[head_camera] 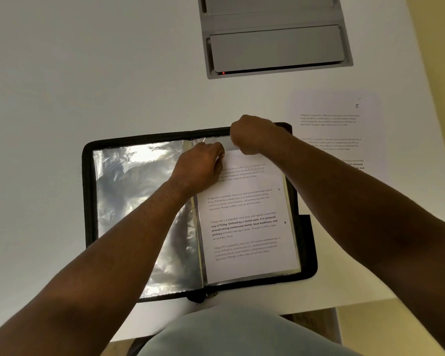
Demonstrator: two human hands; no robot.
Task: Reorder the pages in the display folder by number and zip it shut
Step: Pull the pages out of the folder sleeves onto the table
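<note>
A black zip display folder (pixel 88 191) lies open on the white table. Its left side shows empty shiny plastic sleeves (pixel 129 191). On the right side a printed page (pixel 244 227) sits partly inside a clear sleeve, its top edge short of the sleeve's top. My left hand (pixel 199 167) pinches the page's top left corner. My right hand (pixel 252 136), fingers curled, grips the top of the sleeve near the folder's upper edge. The page's number is hidden under my hands.
A loose printed page marked 5 (pixel 337 132) lies on the table right of the folder. A grey recessed panel (pixel 275 44) with a small red light sits at the back. The table's near edge (pixel 344 303) runs close below the folder.
</note>
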